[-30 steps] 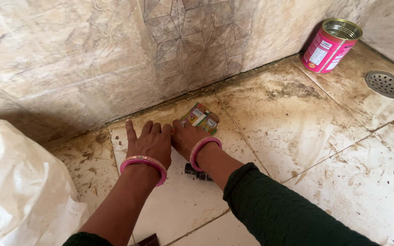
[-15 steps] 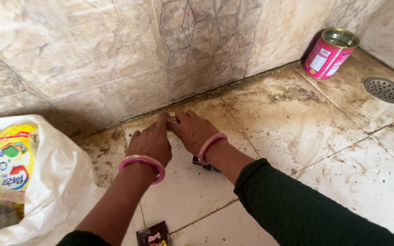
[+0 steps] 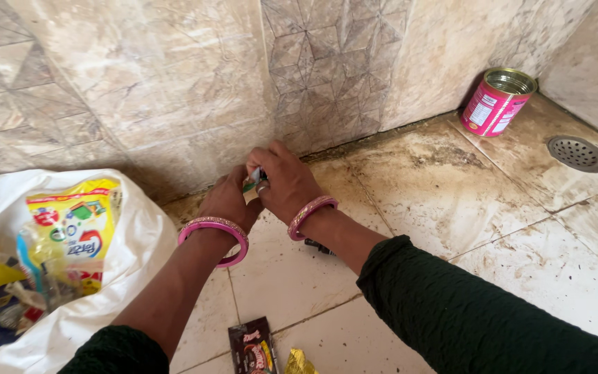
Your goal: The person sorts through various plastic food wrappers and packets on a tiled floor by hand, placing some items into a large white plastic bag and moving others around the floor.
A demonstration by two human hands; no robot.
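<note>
My left hand and my right hand are pressed together just above the floor near the wall. Both close on small green and white wrappers, of which only a sliver shows between the fingers. Each wrist wears a pink bangle. A small dark object lies on the tile under my right forearm, mostly hidden. To the left an open white plastic bag holds a yellow packet and several other wrappers.
A dark sachet and a gold foil scrap lie on the stained tiles at the bottom edge. A pink tin can leans in the far corner. A round metal floor drain sits at the right.
Both hands have gathered the wrappers off the floor and lifted them, shifting toward the wall. The view has swung left, so the white bag's contents and the floor sachet show more.
</note>
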